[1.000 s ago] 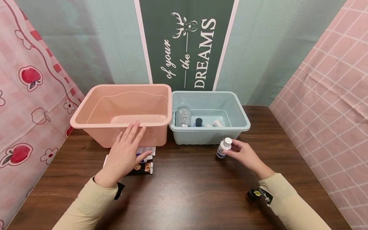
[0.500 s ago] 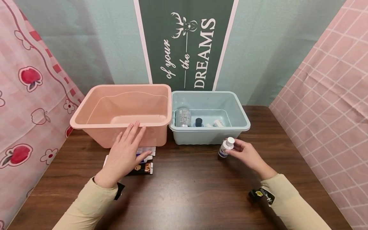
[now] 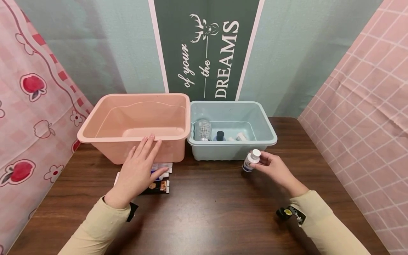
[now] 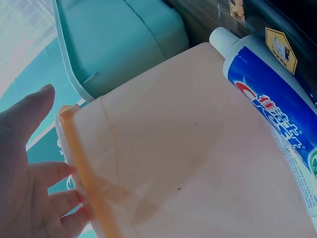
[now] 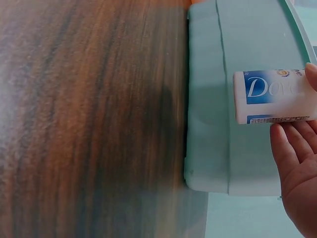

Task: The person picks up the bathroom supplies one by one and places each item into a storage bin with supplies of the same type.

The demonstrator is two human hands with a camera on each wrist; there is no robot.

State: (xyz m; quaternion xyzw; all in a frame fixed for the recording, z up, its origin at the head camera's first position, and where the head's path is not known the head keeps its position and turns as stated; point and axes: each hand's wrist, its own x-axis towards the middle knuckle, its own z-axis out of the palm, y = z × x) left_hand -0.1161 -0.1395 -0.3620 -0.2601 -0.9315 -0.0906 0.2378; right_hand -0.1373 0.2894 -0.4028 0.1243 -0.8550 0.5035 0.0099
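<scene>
One white bottle [image 3: 250, 162] is pinched in my right hand [image 3: 276, 169], left hand [image 3: 137, 170] spread; bumping the blue bin [image 3: 220, 153] beyond my grip could dislodge it.

2 beige sleeves [image 3: 92, 225], black cameras [image 3: 282, 214]

White bottle [image 3: 249, 163], capped, marked Dove, tilted slightly before the blue bin [image 3: 223, 152]; pink bin [image 3: 143, 118] upright, just beside the latter.

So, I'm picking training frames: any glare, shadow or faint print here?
Head: pale sheen on the dark brown wooden table; left wrist: soft shadows across the peach plastic bin; right wrist: whitish glare at left, partly faint Dove lettering on the white cylindrical plastic bottle.
</scene>
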